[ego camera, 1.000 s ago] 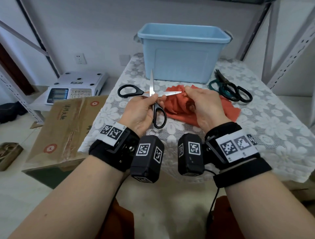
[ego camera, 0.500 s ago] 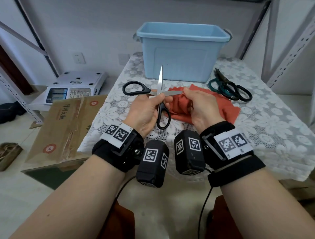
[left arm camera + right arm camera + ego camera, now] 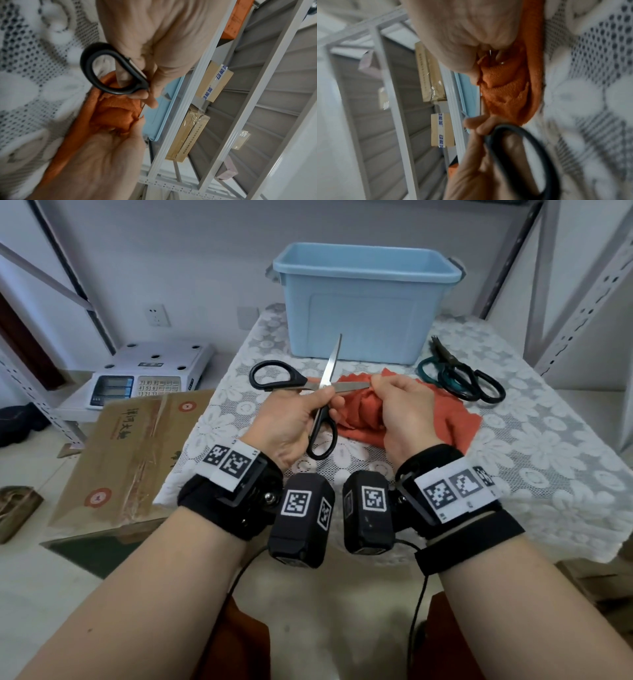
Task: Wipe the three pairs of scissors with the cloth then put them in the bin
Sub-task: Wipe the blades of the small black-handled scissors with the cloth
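Left hand (image 3: pixel 291 422) gripping scissors (image 3: pixel 322 392), lace tablecloth (image 3: pixel 548 440), metal shelving (image 3: pixel 582 302), wall socket (image 3: pixel 157 315)

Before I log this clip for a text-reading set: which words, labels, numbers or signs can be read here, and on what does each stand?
Flattened brown cardboard box: printed characters and round red marks, too blurred to read.
White electronic scale with keypad: key digits too small to read.
Tan taped carton on the grey metal shelf: blue characters on white tape, not legible.
Black-and-white square marker tags on the black wrist straps: coded patterns, no words.
Light blue plastic bin: no text.
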